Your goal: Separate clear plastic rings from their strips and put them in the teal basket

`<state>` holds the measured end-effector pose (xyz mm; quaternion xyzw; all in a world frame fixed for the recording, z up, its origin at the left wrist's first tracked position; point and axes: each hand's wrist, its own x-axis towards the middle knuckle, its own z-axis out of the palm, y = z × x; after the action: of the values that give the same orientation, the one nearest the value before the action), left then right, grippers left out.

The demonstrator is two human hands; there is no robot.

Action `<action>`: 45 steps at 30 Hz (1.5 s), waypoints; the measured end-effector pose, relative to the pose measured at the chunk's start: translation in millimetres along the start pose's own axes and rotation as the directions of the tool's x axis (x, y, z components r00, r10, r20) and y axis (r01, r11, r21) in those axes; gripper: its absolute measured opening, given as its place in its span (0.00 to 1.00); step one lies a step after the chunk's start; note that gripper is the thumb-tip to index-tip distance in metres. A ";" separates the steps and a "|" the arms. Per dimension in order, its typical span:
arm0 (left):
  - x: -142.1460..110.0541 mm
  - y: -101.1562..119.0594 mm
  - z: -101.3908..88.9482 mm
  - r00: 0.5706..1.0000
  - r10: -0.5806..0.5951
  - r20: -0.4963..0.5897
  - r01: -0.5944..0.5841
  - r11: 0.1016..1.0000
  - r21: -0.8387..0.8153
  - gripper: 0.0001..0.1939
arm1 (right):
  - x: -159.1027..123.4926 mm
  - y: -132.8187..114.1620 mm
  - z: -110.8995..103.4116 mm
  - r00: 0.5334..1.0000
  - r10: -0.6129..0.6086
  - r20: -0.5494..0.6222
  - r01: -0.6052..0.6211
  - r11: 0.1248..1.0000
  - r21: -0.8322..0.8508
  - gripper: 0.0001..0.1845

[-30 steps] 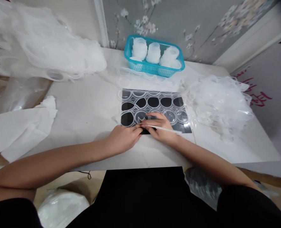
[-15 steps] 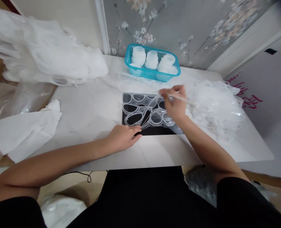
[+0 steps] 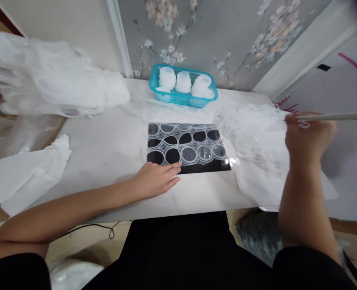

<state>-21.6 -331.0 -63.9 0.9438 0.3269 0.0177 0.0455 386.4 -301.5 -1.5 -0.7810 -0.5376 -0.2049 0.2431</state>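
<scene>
The left hand [image 3: 157,179] lies at the near edge of a black mat [image 3: 207,166], index fingertip on the clear plastic sheet [image 3: 189,154] of rings in the middle of the table [image 3: 112,161], its thumb apart from the other fingers. At the right, beyond the white plastic pile [image 3: 250,135], the right hand [image 3: 311,135] has its fingers clamped on a thin pale stick [image 3: 344,117]. Behind it, pink handwriting [image 3: 287,105] on the pale board [image 3: 350,161] is partly hidden and cannot be read; a blue basket [image 3: 178,99] stands far.
</scene>
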 end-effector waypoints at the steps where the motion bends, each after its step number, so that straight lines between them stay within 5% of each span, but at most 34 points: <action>1: 3.8 2.0 -1.1 1.000 0.001 0.012 -0.001 1.000 0.023 0.20 | -2.0 -7.5 -2.2 0.993 0.106 -0.044 -0.107 0.994 -0.017 0.16; 3: 12.3 6.3 -2.4 0.999 0.004 0.036 -0.007 0.998 0.066 0.20 | -4.2 -24.3 -4.0 0.966 0.257 0.021 -0.257 0.966 -0.005 0.14; 6: 24.1 12.3 -1.9 0.997 0.022 0.073 -0.030 0.994 0.101 0.20 | -4.1 -37.3 0.1 0.941 0.316 0.120 -0.323 0.945 0.044 0.14; 8: 29.5 14.8 -0.6 0.995 0.025 0.094 -0.035 0.993 0.110 0.20 | -5.9 -37.0 4.9 0.941 0.330 0.076 -0.337 0.936 0.104 0.14; 11: 32.7 15.9 1.8 0.994 0.022 0.105 -0.034 0.993 0.115 0.22 | -20.9 -42.5 12.5 0.968 0.250 0.013 -0.234 0.885 0.402 0.12; 14: 32.1 15.1 4.2 0.995 0.029 0.093 -0.039 0.993 0.108 0.22 | -55.4 -72.5 21.1 0.981 0.034 0.193 -0.170 0.641 0.749 0.10; 17: 30.3 14.8 5.8 0.997 0.033 0.073 -0.041 0.994 0.100 0.23 | -95.7 -113.3 31.6 0.849 -0.283 0.446 -0.231 0.559 0.796 0.11; 20: 28.7 15.1 7.2 0.997 0.042 0.063 -0.048 0.994 0.098 0.23 | -121.0 -139.0 40.8 0.778 -0.380 0.501 -0.223 0.578 0.785 0.11; 29: 27.9 14.8 8.3 0.996 0.069 0.053 -0.074 0.993 0.096 0.22 | -124.0 -142.2 46.7 0.779 -0.367 0.508 -0.191 0.633 0.750 0.09; 32: 30.8 11.9 4.3 0.996 0.039 0.079 -0.041 0.999 0.022 0.21 | -130.4 -140.2 46.6 0.799 -0.424 0.425 -0.068 0.640 0.765 0.08; 34: 34.2 8.2 0.7 0.993 0.014 0.114 -0.007 0.998 -0.061 0.19 | -137.9 -138.4 46.4 0.802 -0.525 0.284 0.140 0.628 0.766 0.08; 37: 39.3 1.9 -4.5 0.989 -0.016 0.150 0.041 0.986 -0.161 0.19 | -140.6 -138.2 46.7 0.712 -0.694 0.107 0.455 0.572 0.683 0.08; 39: 41.5 -1.2 -7.5 0.986 -0.024 0.163 0.056 0.979 -0.196 0.19 | -126.5 -139.8 47.6 0.680 -0.727 0.100 0.529 0.580 0.619 0.09; 41: 42.0 -2.9 -10.4 0.984 -0.017 0.179 0.056 0.975 -0.215 0.19 | -99.4 -139.3 48.0 0.776 -0.627 0.074 0.486 0.668 0.564 0.10; 43: 41.2 -3.2 -13.5 0.980 -0.015 0.200 0.059 0.975 -0.214 0.20 | -70.1 -133.1 45.8 0.937 -0.346 -0.051 0.315 0.774 0.550 0.11; 45: 39.8 -2.2 -16.1 0.976 -0.018 0.218 0.062 0.979 -0.193 0.21 | -53.7 -121.6 41.4 0.983 -0.151 -0.109 0.186 0.767 0.614 0.13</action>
<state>7.3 -303.5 -47.9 0.9241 0.3357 -0.0529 0.1750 256.5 -279.5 -46.3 -0.6002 -0.6360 -0.0580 0.4815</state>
